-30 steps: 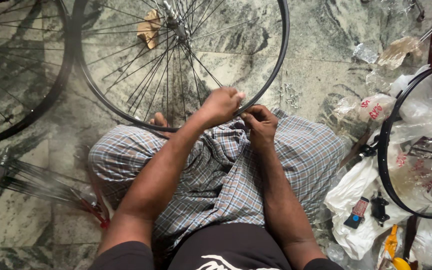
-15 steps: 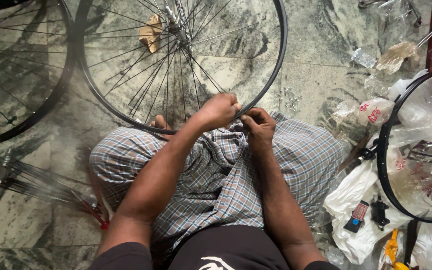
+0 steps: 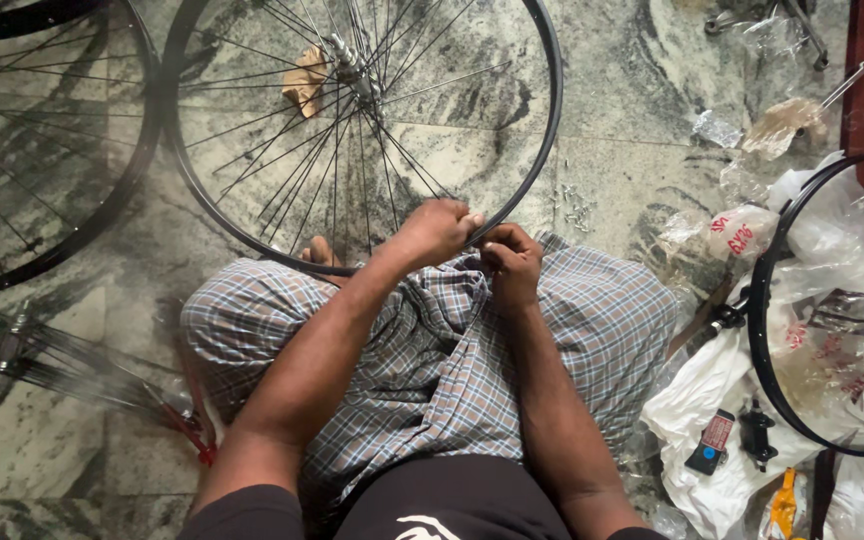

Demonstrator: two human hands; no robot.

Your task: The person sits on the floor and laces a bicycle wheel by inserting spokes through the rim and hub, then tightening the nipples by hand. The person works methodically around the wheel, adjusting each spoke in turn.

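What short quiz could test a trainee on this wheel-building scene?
1. True or false: both hands meet at the near edge of the black rim.
2. Which covers the floor: A wood, B marbled stone, C carpet?
3. What thin metal parts run from hub to rim?

Key:
1. True: left hand and right hand are at the rim.
2. B, the floor.
3. Spokes from the hub.

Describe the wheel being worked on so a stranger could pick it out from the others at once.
Start at the checked cloth over the seated person's lap. The wheel lies on the stone floor with its near rim against that lap, under both hands, left and right. Unlike the wheel at far left, it shows its hub.
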